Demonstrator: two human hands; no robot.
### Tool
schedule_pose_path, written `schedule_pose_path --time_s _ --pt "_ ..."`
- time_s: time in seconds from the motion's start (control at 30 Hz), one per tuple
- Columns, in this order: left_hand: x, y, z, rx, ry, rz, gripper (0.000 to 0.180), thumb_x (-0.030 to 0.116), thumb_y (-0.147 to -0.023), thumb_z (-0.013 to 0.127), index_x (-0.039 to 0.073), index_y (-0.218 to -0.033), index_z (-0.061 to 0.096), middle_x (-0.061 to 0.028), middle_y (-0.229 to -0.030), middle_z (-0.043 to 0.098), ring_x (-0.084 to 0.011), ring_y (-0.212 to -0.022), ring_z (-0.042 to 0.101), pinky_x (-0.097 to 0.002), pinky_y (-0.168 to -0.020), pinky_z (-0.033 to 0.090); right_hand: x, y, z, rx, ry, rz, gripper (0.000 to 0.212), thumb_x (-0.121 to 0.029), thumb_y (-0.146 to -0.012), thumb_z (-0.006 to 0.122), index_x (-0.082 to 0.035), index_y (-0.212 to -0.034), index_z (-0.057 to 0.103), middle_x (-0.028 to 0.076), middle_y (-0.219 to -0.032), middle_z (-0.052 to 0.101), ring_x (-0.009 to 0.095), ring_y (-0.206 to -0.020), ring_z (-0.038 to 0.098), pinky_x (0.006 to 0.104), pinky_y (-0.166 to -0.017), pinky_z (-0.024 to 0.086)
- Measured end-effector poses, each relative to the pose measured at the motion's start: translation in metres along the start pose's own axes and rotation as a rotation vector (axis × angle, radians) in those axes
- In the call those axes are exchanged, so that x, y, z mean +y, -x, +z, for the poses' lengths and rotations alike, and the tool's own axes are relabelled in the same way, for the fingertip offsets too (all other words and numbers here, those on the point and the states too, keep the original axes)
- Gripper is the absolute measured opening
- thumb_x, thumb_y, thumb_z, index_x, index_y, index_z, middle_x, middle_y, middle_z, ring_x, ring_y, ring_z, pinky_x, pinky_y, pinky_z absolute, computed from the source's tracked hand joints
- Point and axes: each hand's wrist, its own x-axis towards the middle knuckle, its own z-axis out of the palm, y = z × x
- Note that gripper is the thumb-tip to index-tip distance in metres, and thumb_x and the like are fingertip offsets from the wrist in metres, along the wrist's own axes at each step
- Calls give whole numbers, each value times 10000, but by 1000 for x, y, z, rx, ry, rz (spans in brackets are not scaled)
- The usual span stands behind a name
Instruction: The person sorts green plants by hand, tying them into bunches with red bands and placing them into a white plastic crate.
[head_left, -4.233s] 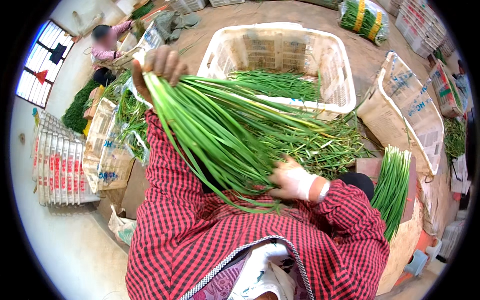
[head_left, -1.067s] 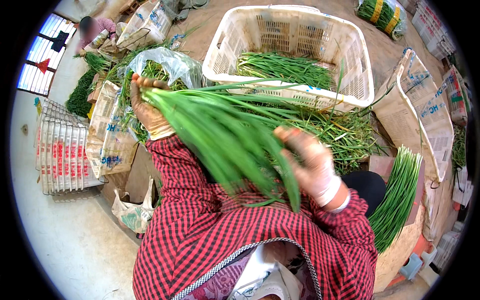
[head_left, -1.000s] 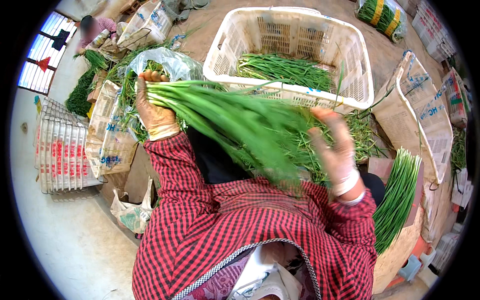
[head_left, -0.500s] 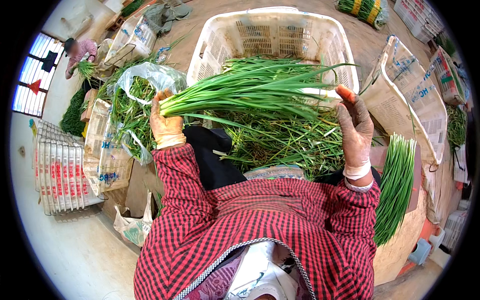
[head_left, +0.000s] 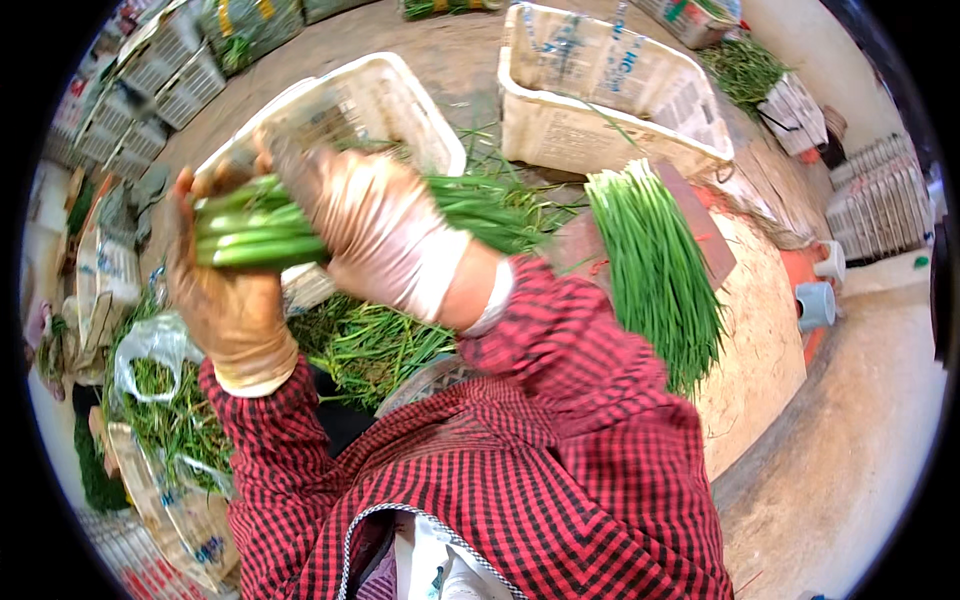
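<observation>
A bunch of green garlic chives lies across my left hand, which wears a stained glove and closes around the stalks near their cut ends. Over the same bunch comes my right hand, also gloved and blurred; its fingers wrap over the stalks close to the left hand. The leafy ends stick out beyond the right wrist. Off to the right, a larger, neat pile of chives rests on a brown board, pale ends pointing away from me.
Beneath my hands lies a heap of loose chives and trimmings. Two white plastic crates stand beyond it. A plastic bag of greens sits at left. Blue-grey cups are at far right.
The view has swung to the right. My right hand has come from apart, fingers spread, onto the bunch beside my left hand. The bunch's pale ends are now raised closer to me.
</observation>
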Motion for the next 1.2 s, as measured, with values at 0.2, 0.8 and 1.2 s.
schedule_pose_path --time_s 0.2,0.8,1.2 --pt "-145 -34 56 -69 -100 -377 578 358 -837 645 20 -1260 444 -135 -1250 494 -252 -1206 438 -387 -1045 340 90 57 -167 -272 410 426 424 -90 -731 604 -43 -1144 518 190 -850 638 328 -806 654 409 -683 528" --pt "-363 65 -29 -657 -1056 -954 439 156 -842 559 13 -1252 492 -163 -1073 622 -249 -986 599 -340 -852 457 225 294 -120 142 -93 1042 708 -418 -788 692 17 -1284 434 188 -1208 538 278 -1184 485 390 -1009 359" --pt "-357 56 -10 -1122 -1558 -525 366 320 -718 684 60 -948 567 -159 -849 597 -350 -826 592 -433 -724 469 317 321 -154 -76 -68 1481 627 -498 -888 509 0 -1268 510 204 -1238 547 284 -1191 500 333 -1012 353"
